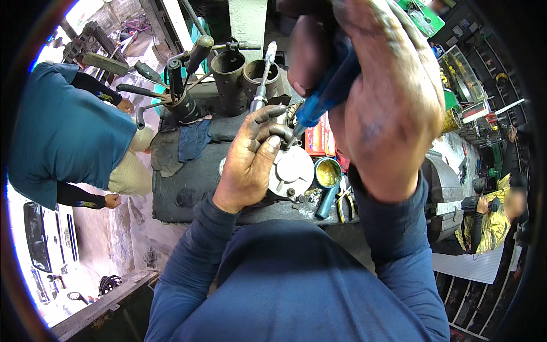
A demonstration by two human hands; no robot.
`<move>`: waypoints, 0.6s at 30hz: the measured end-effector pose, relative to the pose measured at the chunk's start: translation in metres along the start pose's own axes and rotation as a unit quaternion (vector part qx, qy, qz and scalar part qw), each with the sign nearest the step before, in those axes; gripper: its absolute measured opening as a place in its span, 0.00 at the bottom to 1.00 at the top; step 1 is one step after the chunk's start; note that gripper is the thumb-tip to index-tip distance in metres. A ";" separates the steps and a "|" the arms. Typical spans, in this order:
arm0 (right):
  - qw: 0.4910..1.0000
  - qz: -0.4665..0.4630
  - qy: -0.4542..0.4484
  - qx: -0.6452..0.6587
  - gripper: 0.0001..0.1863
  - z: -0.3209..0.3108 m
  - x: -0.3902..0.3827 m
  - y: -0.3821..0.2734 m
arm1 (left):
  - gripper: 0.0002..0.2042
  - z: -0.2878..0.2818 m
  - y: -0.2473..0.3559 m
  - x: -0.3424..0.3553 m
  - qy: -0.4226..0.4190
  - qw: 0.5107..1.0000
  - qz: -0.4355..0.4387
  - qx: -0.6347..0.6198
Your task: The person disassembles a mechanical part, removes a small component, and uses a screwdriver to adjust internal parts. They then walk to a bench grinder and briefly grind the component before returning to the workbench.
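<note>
My right hand (393,108), large and close in the view, is wrapped round the blue handle of a screwdriver (315,107). Its shaft slants down to the upper edge of a round, light-grey metal housing (297,170) on the bench. My left hand (246,165) grips that housing at its upper left, thumb and fingers bent close to the screwdriver's tip. Exactly what the tip touches is too small to tell. Beside the housing are an open blue-green cup of yellowish grease (328,172) and pliers (344,204) with yellow-and-black handles.
On the dark workbench (191,196) stand two dark metal cylinders (229,85) and a can of tools (185,108), near a blue rag (194,140). A red box (320,139) lies behind the housing. One person (80,137) stands at left, another (493,214) at far right.
</note>
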State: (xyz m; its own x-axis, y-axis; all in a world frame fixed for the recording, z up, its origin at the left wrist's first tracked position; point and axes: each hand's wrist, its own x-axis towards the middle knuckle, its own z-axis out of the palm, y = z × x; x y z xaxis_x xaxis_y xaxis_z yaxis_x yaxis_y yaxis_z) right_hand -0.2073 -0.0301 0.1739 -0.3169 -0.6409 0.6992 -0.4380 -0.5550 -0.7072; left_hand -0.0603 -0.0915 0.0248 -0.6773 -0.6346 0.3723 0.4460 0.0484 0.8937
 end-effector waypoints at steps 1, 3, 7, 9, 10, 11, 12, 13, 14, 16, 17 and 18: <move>0.996 0.025 -0.053 0.060 0.19 -0.003 0.013 0.002 | 0.22 0.000 0.000 0.001 -0.007 1.000 -0.001 0.004; 0.922 0.089 -0.234 0.295 0.19 -0.005 0.038 0.016 | 0.22 0.001 0.000 0.002 -0.004 1.000 -0.019 0.004; 0.759 0.042 -0.333 0.559 0.19 0.016 0.049 0.053 | 0.21 0.000 0.002 0.000 -0.014 0.997 0.018 0.067; 0.734 0.055 -0.344 0.583 0.17 0.020 0.047 0.057 | 0.21 -0.001 0.002 -0.001 -0.007 0.996 -0.002 0.086; 0.770 0.065 -0.315 0.551 0.15 0.022 0.043 0.053 | 0.21 -0.002 0.001 0.000 0.002 0.996 0.002 0.093; 0.850 0.057 -0.250 0.461 0.13 0.020 0.038 0.045 | 0.21 -0.001 0.000 0.000 0.000 0.996 0.008 0.087; 0.928 0.040 -0.175 0.326 0.12 0.018 0.033 0.036 | 0.21 -0.002 -0.001 0.002 0.000 0.996 0.014 0.086; 0.977 -0.003 -0.109 0.183 0.11 0.022 0.028 0.026 | 0.21 -0.002 -0.002 0.002 0.000 0.996 0.018 0.083; 0.994 -0.076 -0.056 0.050 0.10 0.024 0.024 0.022 | 0.21 -0.002 -0.003 0.004 0.003 0.996 0.022 0.081; 0.989 -0.127 0.046 -0.059 0.09 0.032 0.018 0.014 | 0.20 -0.001 -0.004 0.002 0.007 0.997 0.021 0.073; 0.989 -0.125 0.077 -0.029 0.08 0.034 0.020 0.011 | 0.20 -0.002 -0.004 0.003 0.000 0.998 0.018 0.063; 0.995 -0.093 0.030 0.030 0.10 0.032 0.020 0.015 | 0.20 -0.002 -0.003 0.003 -0.001 0.999 0.010 0.052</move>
State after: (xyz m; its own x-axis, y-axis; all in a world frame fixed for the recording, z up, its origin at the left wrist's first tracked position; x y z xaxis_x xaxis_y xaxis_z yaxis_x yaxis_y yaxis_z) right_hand -0.1937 -0.0682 0.1738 -0.2859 -0.4927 0.8219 -0.4434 -0.6923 -0.5693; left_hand -0.0623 -0.0950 0.0224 -0.6702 -0.6311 0.3905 0.3956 0.1414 0.9075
